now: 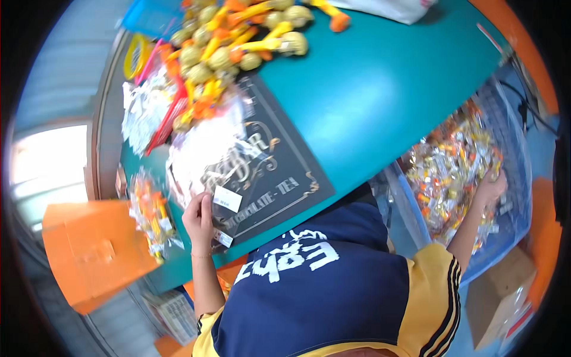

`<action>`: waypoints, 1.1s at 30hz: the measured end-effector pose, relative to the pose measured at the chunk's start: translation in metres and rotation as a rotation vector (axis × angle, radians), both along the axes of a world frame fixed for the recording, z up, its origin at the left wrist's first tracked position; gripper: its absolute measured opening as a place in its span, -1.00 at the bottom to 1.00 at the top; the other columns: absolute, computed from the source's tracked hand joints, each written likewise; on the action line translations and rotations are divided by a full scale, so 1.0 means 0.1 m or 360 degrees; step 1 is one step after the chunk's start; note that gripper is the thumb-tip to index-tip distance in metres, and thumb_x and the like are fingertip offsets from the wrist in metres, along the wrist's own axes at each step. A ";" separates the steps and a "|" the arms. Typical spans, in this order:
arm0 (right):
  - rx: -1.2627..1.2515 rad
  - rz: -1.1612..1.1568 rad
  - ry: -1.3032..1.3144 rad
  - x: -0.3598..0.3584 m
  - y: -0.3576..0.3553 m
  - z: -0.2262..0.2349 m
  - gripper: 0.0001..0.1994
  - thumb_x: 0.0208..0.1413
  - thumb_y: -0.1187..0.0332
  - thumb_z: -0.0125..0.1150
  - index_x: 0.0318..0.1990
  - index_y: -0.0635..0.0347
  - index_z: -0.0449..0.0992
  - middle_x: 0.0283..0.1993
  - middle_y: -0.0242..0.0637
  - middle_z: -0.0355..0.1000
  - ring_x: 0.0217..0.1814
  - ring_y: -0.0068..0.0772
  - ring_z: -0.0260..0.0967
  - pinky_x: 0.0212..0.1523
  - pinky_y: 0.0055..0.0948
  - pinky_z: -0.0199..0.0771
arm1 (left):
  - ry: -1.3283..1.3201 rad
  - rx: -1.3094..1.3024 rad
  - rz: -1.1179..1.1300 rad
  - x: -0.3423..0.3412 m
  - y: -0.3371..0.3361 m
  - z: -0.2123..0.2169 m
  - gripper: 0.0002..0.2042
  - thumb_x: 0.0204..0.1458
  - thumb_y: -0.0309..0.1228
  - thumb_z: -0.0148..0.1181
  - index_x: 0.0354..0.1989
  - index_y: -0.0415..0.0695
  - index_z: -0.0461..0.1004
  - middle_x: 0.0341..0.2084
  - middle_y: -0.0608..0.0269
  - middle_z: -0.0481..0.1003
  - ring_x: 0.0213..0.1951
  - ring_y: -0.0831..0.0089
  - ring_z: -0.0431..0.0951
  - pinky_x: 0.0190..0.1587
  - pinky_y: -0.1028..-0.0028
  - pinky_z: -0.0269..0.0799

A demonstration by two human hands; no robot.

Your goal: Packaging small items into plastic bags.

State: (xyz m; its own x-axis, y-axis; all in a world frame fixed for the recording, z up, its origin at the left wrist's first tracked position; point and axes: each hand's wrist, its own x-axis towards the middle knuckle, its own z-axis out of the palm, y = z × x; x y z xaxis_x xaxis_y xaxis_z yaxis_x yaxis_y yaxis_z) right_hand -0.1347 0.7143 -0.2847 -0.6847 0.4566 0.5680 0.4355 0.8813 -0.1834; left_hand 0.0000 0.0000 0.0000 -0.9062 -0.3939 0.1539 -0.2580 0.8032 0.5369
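Here, left hand (199,219): lies left of centre in the frame, fingers flat on a clear crinkly plastic bag (205,149) spread over the black printed mat (279,172); it presses rather than clasps, nothing gripped that I can see.
Right hand (491,185): far right of the frame, reaching down into the clear plastic bin (516,149) beside the teal table (380,89), its fingers buried among the shiny orange-and-yellow wrapped packets (452,166); whether it has closed on one I cannot tell.
Small white labels (227,199): one sits on the mat just above the left hand, another just below it near the table edge.
Upper left of frame: a heap of yellow-and-orange plastic toys (238,41) with round beige heads, and a filled clear packet (151,217) lies at the table's left edge.
Doing it well: I judge the flat left hand should keep the bag from sliding while the right draws out a single packet, lifting slowly so that neighbouring wrappers do not spill over the bin's rim.
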 end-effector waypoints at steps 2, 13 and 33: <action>0.0202 0.0298 0.0367 -0.53 -0.06 0.59 -0.73 0.09 0.28 0.26 -0.13 0.26 0.53 -0.11 -0.16 0.50 -0.03 -0.09 0.41 0.03 -0.20 0.34 | -0.0032 0.0091 0.0061 0.12 0.22 -0.05 -0.86 0.12 -0.46 0.18 -0.31 -0.32 0.54 -0.58 0.33 0.48 -0.54 0.67 0.35 -0.48 0.63 0.26; -0.0565 0.2050 0.0663 -1.03 -3.57 2.99 -0.83 0.02 0.58 0.25 -0.19 0.30 0.52 -0.18 -0.22 0.49 -0.11 -0.33 0.45 -0.03 -0.43 0.40 | -0.0155 0.0239 -0.0125 0.16 -0.56 0.29 -0.87 0.07 -0.41 0.23 -0.38 -0.24 0.55 -0.63 0.27 0.51 -0.58 0.61 0.49 -0.51 0.60 0.36; 0.0026 0.1794 -0.0789 -1.86 -5.25 3.32 -0.65 -0.03 0.37 0.12 -0.05 0.31 0.47 -0.10 0.08 0.45 0.06 0.07 0.32 0.06 -0.11 0.34 | 0.0080 -0.0344 -0.0304 0.22 -0.75 0.29 -0.75 -0.08 -0.43 0.29 -0.19 -0.11 0.49 -0.42 0.22 0.46 -0.30 0.27 0.47 -0.23 0.39 0.39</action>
